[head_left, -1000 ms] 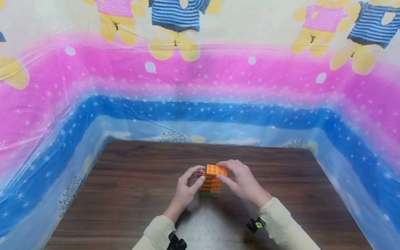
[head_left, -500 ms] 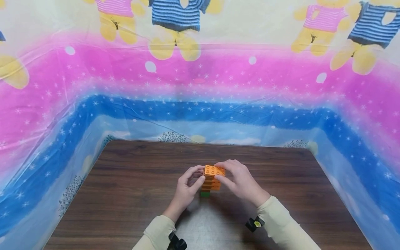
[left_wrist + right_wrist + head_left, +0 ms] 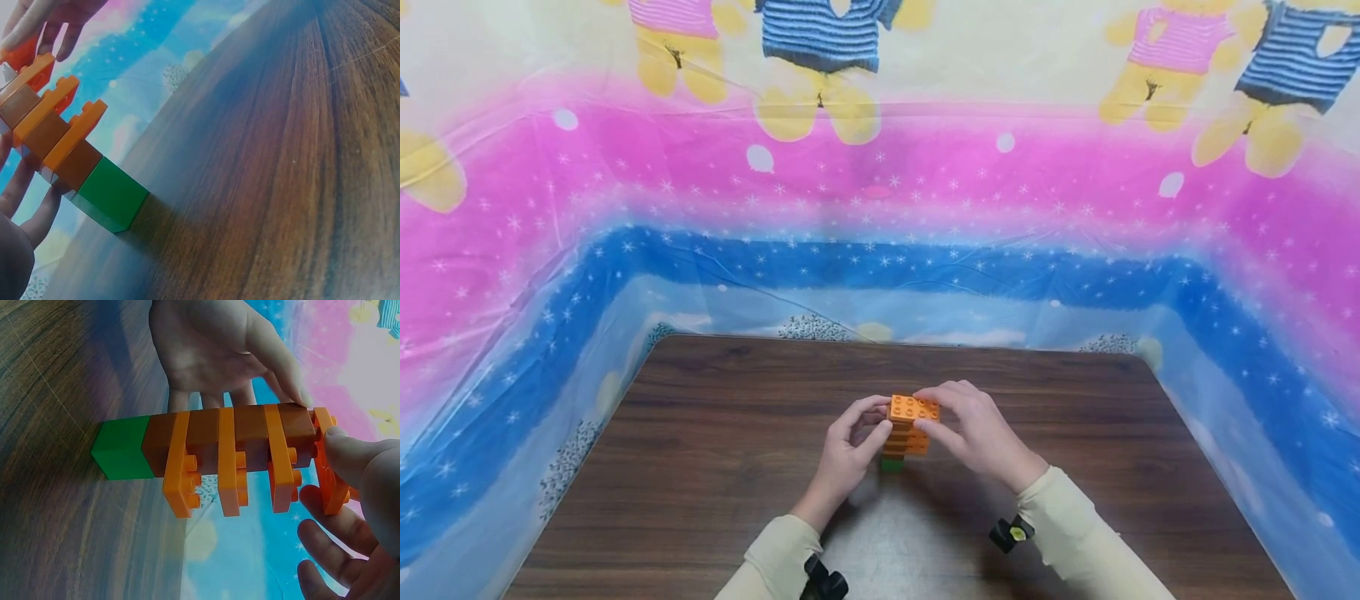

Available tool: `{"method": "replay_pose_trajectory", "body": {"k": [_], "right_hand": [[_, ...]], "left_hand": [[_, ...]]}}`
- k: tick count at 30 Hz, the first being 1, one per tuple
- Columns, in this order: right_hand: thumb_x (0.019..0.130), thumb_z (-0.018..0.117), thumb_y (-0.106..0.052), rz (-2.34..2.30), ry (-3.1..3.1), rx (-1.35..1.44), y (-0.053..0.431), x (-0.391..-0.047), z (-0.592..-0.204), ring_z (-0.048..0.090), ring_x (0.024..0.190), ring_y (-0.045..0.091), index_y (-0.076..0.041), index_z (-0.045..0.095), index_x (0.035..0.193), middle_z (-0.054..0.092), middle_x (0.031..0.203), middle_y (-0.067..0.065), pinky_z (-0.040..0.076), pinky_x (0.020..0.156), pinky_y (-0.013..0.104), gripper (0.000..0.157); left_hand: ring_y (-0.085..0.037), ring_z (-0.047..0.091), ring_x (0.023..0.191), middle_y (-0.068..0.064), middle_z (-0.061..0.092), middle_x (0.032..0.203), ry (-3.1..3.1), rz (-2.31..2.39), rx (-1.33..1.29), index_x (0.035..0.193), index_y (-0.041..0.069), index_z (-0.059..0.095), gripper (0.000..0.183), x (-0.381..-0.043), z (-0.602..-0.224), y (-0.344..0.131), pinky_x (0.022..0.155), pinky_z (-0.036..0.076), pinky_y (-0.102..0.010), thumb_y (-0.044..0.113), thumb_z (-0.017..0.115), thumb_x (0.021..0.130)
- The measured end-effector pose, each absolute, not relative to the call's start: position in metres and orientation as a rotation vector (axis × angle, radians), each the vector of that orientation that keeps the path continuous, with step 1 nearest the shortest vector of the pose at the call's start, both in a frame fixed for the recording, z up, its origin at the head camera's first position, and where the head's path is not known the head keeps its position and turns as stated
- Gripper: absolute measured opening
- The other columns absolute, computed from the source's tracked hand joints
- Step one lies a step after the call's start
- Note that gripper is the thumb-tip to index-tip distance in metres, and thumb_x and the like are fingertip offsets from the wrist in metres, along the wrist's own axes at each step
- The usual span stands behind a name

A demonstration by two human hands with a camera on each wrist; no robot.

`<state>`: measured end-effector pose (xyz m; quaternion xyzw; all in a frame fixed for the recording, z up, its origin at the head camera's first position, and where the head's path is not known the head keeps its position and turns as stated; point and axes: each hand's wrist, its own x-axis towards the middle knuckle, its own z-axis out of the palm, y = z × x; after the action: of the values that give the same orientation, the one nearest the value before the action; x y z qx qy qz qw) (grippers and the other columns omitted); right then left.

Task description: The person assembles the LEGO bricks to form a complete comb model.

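Observation:
A toy-brick tower stands on the table, with a green brick (image 3: 125, 450) at its base. Above it, brown bricks (image 3: 203, 440) alternate with thin orange plates (image 3: 228, 487) that jut out to one side. My left hand (image 3: 846, 450) holds the tower's upper part, thumb in front and fingers behind. At the top, my right hand (image 3: 981, 433) pinches another orange plate (image 3: 904, 407) between thumb and fingers. In the right wrist view this plate lies against the uppermost brown brick, slightly tilted. Whether its studs are fully joined cannot be told.
The dark wooden table (image 3: 715, 417) extends around the tower on all sides. Behind and beside it hangs a printed cloth (image 3: 880, 267) in blue, pink and cream. Black wrist cameras sit at both sleeves, the right one (image 3: 1011, 533) near the tabletop.
My right hand has shifted the top orange plate slightly left over the tower, mostly in the first half second. The left hand has kept its place on the tower.

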<state>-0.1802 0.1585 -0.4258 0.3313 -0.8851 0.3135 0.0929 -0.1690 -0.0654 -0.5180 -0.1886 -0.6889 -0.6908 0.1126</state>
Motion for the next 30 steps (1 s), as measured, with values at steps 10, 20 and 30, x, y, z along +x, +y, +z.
{"method": "replay_pose_trajectory", "body": {"k": [10, 20, 30], "right_hand": [[0.098, 0.078, -0.030, 0.949, -2.621, 0.993, 0.1579, -0.1806, -0.4266, 0.061, 0.106, 0.012, -0.015, 0.072, 0.130, 0.072, 0.116, -0.005, 0.057, 0.086, 0.043, 0.036], [0.098, 0.077, -0.030, 0.919, -2.636, 1.018, 0.1585, -0.1829, -0.4267, 0.061, 0.105, 0.011, -0.014, 0.073, 0.131, 0.073, 0.115, -0.006, 0.055, 0.087, 0.040, 0.036], [0.098, 0.077, -0.032, 0.900, -2.609, 1.054, 0.1592, -0.1851, -0.4265, 0.062, 0.103, 0.011, -0.014, 0.073, 0.129, 0.074, 0.112, -0.006, 0.056, 0.084, 0.041, 0.036]], "left_hand": [[-0.029, 0.066, 0.114, -0.010, 0.067, 0.126, -2.040, -2.026, -0.548, 0.138, 0.017, 0.064, 0.033, -0.1686, -0.5181, -0.0654, 0.098, 0.056, -0.037, 0.011, 0.065, 0.105], [-0.029, 0.066, 0.115, -0.010, 0.068, 0.127, -2.048, -2.033, -0.548, 0.138, 0.016, 0.064, 0.033, -0.1677, -0.5167, -0.0666, 0.099, 0.056, -0.039, 0.012, 0.065, 0.105], [-0.029, 0.066, 0.116, -0.009, 0.067, 0.128, -2.049, -2.038, -0.547, 0.137, 0.016, 0.064, 0.033, -0.1679, -0.5169, -0.0668, 0.100, 0.055, -0.042, 0.012, 0.065, 0.105]]}}
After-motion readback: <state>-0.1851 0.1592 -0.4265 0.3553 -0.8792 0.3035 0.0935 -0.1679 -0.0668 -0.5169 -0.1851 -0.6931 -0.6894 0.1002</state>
